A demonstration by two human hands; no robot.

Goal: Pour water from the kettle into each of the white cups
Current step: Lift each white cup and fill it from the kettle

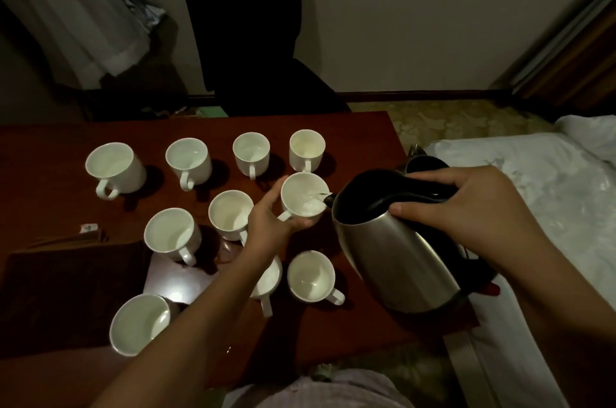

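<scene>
My right hand (466, 207) grips the black handle of a steel kettle (393, 254), tilted left with its spout at the rim of a white cup (301, 187). Water runs into that cup. My left hand (270, 221) holds this cup from below and the side, lifted off the table. Several other white cups stand on the dark red table (363, 140): a back row with one at the far right (306, 145), a middle pair (230, 211), and front ones (310, 276). One front cup is partly hidden by my left forearm.
A dark cloth or folder (66, 291) lies on the table's left front. A bed with white sheets (550, 190) is at the right, close to the table edge. A black chair (253, 40) stands behind the table.
</scene>
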